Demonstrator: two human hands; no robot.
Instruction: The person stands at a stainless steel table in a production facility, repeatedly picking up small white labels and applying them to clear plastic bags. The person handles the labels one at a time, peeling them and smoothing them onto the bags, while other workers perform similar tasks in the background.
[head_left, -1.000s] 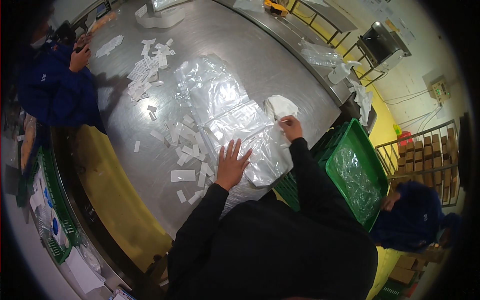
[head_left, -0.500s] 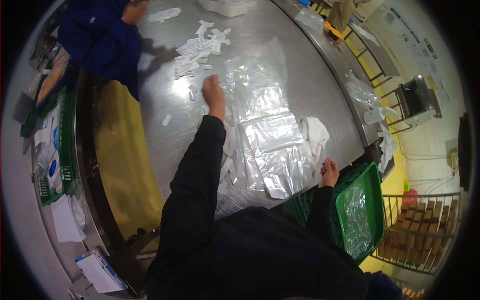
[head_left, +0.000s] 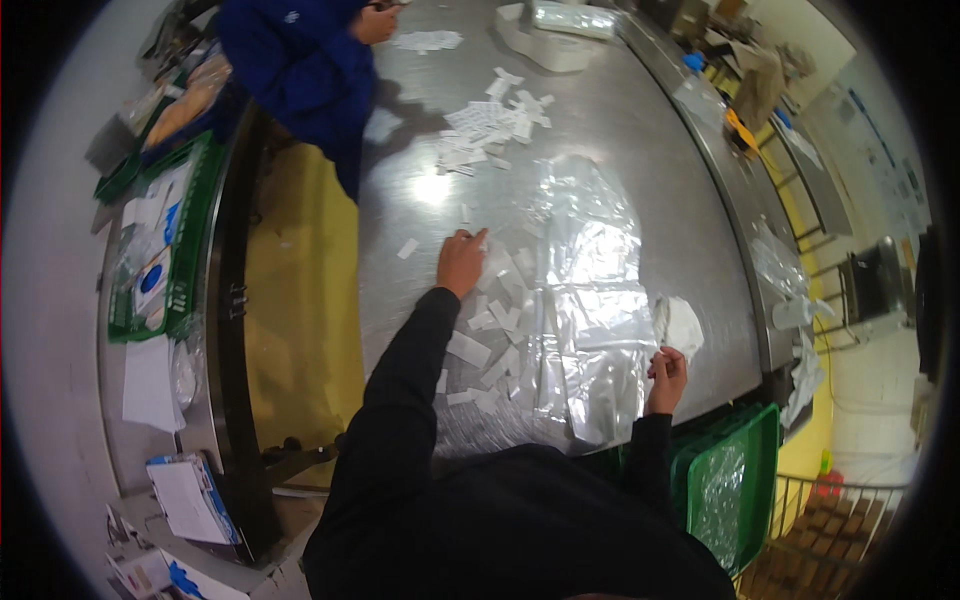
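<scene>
My left hand (head_left: pixel 461 262) is low over the steel table, beside loose white paper slips (head_left: pixel 502 318). Its fingers reach forward, apart, with the index finger out to the right; nothing shows in them. To the right of the slips lies a stack of clear plastic bags (head_left: pixel 598 305), shiny and flat. My right hand (head_left: pixel 667 380) is at the near right edge of the bags, fingers curled together; whether they pinch anything is too small to tell. Just beyond it is a crumpled white cloth (head_left: pixel 680 325). Farther off is a heap of printed white labels (head_left: pixel 487 130).
A co-worker in a blue jacket (head_left: pixel 300 85) stands at the far left of the steel table (head_left: pixel 680 180). A white tub (head_left: pixel 545 50) is at the back. Green crates (head_left: pixel 765 490) stand by the near right corner; another green crate (head_left: pixel 185 240) is on the left counter.
My left hand has drawn back from the label heap toward me, and slips it covered now show. My right hand stays beside the bags. The whole view has shifted.
</scene>
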